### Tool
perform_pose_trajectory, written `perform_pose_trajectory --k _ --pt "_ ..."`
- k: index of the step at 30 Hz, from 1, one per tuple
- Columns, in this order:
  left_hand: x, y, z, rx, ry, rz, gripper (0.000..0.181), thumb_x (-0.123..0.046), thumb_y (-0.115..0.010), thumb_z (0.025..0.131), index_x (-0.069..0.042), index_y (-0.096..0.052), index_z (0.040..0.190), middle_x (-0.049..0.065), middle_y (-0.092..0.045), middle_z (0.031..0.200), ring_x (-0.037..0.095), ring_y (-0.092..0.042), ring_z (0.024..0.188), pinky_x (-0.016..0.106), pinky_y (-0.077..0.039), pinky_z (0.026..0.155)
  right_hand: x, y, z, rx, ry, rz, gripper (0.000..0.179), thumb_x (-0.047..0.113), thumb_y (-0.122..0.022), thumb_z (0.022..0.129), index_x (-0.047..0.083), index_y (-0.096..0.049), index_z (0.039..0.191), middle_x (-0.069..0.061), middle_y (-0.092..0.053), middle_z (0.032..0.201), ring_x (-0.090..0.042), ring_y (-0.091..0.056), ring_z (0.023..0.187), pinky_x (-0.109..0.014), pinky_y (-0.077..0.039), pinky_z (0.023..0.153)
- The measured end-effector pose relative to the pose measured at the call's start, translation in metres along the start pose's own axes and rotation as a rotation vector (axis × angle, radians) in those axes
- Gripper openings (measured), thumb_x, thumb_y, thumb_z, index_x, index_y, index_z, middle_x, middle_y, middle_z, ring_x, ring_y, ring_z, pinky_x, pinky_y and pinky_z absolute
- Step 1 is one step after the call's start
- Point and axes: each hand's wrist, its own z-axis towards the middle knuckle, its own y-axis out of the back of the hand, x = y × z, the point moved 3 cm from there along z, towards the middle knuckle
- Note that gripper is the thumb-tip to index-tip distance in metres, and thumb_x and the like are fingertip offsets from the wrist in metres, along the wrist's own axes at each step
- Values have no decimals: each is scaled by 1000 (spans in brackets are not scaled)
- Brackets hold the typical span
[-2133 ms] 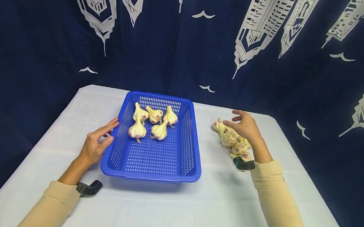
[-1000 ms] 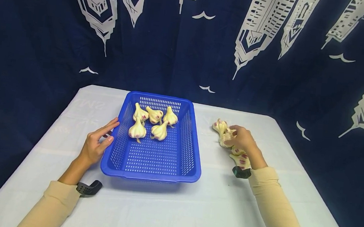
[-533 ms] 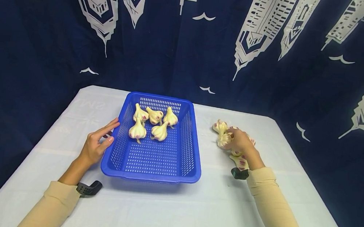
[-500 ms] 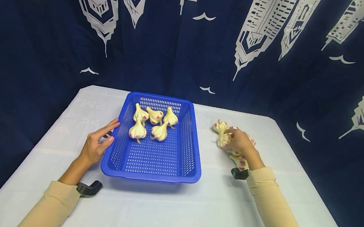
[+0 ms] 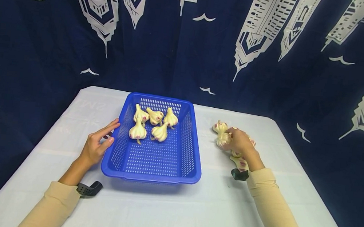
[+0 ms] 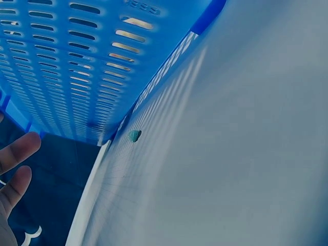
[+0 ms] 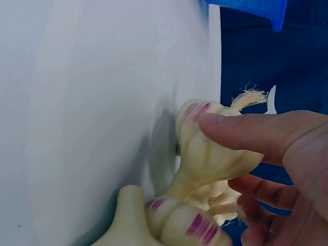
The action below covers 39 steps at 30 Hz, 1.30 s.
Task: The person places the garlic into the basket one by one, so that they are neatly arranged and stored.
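My right hand (image 5: 241,143) pinches a garlic bulb (image 5: 223,140) at the right-hand pile. In the right wrist view the thumb lies across that bulb, with curled fingers on its other side. Around it lie other bulbs, one pale bulb (image 5: 219,127) beyond and another (image 5: 240,163) nearer the wrist; some are partly hidden by the hand. My left hand (image 5: 96,144) has its fingers extended at the left side of a blue plastic basket (image 5: 150,177), fingertips at the rim. Several garlic bulbs (image 5: 137,132) sit in the basket's far half.
A white cloth covers the table (image 5: 159,213). Behind it hangs a dark blue curtain (image 5: 174,58) with white building prints. Each wrist wears a dark band, the left one (image 5: 89,188) close to the cloth.
My right hand has come down from above the pile onto a bulb and pinches it; that bulb has shifted slightly left. The left hand and basket stay put.
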Motion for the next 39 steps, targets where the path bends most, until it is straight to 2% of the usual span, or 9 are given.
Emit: perform_pose_trajectory --k 7,13,18,31,39 --pt "-3 0 1 -5 -11 -3 50 -7 -53 84 1 -62 132 14 -56 140 17 -62 89 15 -43 74 7 9 -4 -59 -35 50 66 22 -79 80 -4 -52 133 -30 -54 132 -47 -49 122 -57 -39 101" --pt "-2 0 0 -2 -3 -2 50 -7 -52 84 1 -61 132 14 -55 140 17 -62 88 15 -43 74 16 11 -7 -77 -56 79 62 25 -79 79 -3 -52 127 -26 -57 127 -41 -54 114 -55 -42 98" --pt "-3 0 0 -5 -8 0 50 -7 -52 84 1 -61 132 14 -56 140 16 -61 88 15 -42 73 23 12 -8 -102 -19 73 60 26 -79 78 -2 -53 124 -25 -60 121 -38 -57 106 -53 -44 94" --pt "0 -1 0 -19 -9 -19 50 -3 -56 80 2 -63 129 18 -57 137 15 -60 85 15 -42 73 42 23 -11 -209 67 36 68 36 -82 76 3 -59 131 -27 -62 117 -40 -58 104 -52 -48 84" --pt "-2 0 0 -4 6 -14 50 -5 -54 83 0 -62 132 15 -56 140 12 -60 85 16 -42 73 56 28 -14 -241 111 27 67 36 -85 73 1 -65 126 -24 -62 109 -36 -56 99 -47 -48 81"
